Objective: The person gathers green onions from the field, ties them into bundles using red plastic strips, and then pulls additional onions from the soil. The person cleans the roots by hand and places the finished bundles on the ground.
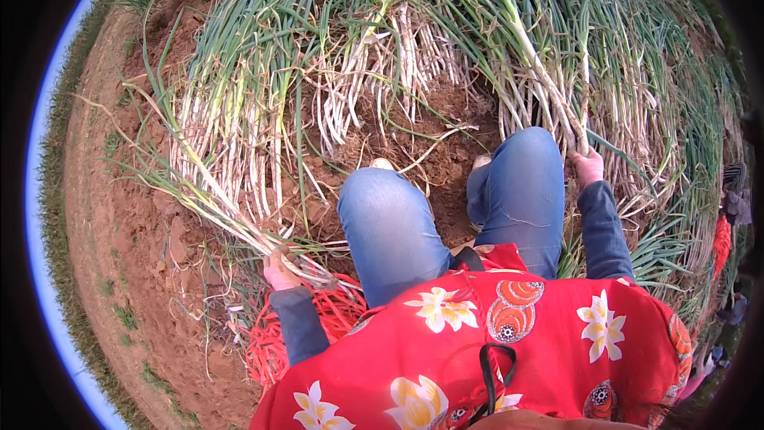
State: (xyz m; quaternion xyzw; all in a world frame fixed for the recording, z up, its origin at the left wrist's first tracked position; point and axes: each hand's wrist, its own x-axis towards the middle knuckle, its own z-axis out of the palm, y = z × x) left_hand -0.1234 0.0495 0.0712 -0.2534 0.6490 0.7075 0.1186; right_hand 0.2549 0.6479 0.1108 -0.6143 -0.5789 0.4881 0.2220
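My left hand grips a few long green onions near their root ends. Their leaves point up and away to the left over the soil. On the other side, beyond my right knee, my right hand is closed around the lower ends of two thick green onion stalks. These stalks rise over a row of laid green onions. More green onions lie in a thick spread at the left and in a middle bunch before my feet, white stems toward me.
A heap of red plastic strips lies beside my left forearm. Bare brown soil stretches along the left. Loose onion stalks lie between my feet. At the far right edge are a red bundle and blurred shapes.
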